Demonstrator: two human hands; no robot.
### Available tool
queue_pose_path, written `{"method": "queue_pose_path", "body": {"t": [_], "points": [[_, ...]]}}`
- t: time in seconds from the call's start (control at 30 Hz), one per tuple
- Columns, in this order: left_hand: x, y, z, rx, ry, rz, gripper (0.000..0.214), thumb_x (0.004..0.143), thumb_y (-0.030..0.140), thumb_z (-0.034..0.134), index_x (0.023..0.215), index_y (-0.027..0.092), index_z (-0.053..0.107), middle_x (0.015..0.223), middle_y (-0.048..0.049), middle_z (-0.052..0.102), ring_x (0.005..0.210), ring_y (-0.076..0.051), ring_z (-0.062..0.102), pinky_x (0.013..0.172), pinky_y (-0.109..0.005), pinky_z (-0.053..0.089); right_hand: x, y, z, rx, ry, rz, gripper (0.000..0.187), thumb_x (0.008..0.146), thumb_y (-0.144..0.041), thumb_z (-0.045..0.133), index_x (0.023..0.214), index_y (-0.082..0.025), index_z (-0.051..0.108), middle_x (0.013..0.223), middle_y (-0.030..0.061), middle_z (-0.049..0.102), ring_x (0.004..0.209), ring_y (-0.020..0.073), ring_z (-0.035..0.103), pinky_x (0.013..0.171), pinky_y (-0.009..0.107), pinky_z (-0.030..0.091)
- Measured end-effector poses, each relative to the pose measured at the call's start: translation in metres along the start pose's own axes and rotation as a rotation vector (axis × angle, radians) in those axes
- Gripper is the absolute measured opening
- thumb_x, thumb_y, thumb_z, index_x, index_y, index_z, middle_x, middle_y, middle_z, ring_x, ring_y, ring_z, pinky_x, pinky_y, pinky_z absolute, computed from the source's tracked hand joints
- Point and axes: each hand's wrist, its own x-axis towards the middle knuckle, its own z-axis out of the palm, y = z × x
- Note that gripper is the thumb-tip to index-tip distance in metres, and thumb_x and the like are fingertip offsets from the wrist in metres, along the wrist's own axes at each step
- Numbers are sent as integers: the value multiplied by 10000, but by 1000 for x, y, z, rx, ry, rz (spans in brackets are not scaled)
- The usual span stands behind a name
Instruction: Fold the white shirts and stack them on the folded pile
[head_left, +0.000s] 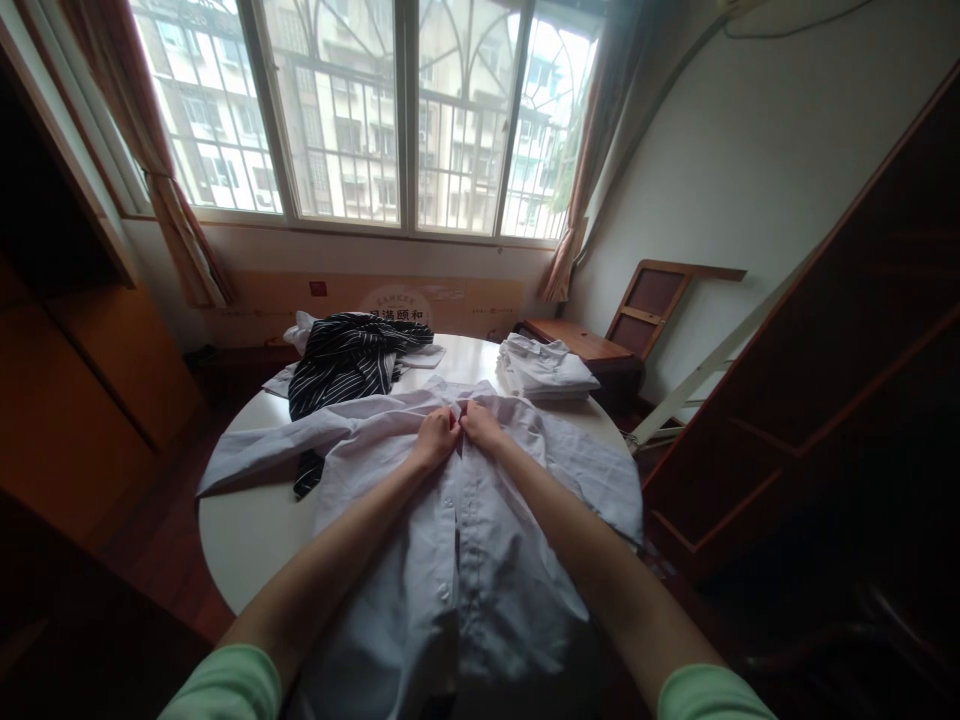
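Observation:
A white button-up shirt [390, 500] lies spread over a round table, its collar toward the window and its lower part hanging over the near edge. The front is parted below my hands, with buttons showing along one edge. My left hand [438, 436] pinches the left front edge near the collar. Close beside it, my right hand [480, 422] grips the opposite front edge. The fingertips almost meet, and whatever button lies between them is hidden. One sleeve stretches out to the left across the table; the other side drapes to the right.
The white round table [247, 540] carries a heap of black-and-white striped cloth [345, 360] at the back left and a stack of folded white shirts [547, 366] at the back right. A wooden cabinet [600, 340] stands behind, and a white ladder [705, 370] leans at right.

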Motion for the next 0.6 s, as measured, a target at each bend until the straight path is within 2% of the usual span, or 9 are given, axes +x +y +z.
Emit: {"method": "queue_pose_path", "body": {"t": [0.17, 0.33, 0.47, 0.6], "points": [[25, -13, 10, -129, 55, -91, 85, 792, 204, 510, 742, 151, 552, 777, -71, 650, 762, -177, 600, 726, -280, 427, 19, 18, 7, 200, 112, 43, 232, 829, -224, 379, 972, -136, 539, 1004, 103, 628, 935, 187, 581, 825, 287, 439], [26, -17, 11, -206, 120, -111, 108, 825, 211, 490, 858, 136, 561, 884, -97, 667, 833, -177, 616, 784, -284, 444, 22, 29, 12, 391, 192, 42, 188, 786, -235, 439, 902, -148, 560, 949, 67, 637, 894, 152, 584, 826, 267, 444], [25, -16, 12, -276, 77, -65, 149, 852, 174, 441, 907, 147, 577, 869, -65, 687, 797, -147, 640, 744, -256, 482, 23, 27, 15, 519, 182, 44, 102, 693, -191, 543, 781, -153, 576, 763, 23, 637, 733, 145, 602, 701, 266, 479], [25, -16, 14, -306, 11, 14, 172, 789, 77, 495, 892, 157, 607, 902, -48, 694, 834, -131, 643, 781, -236, 488, 23, 24, 8, 614, 198, 63, 98, 706, -189, 524, 786, -139, 550, 648, 15, 599, 612, 149, 587, 575, 260, 473]]}}
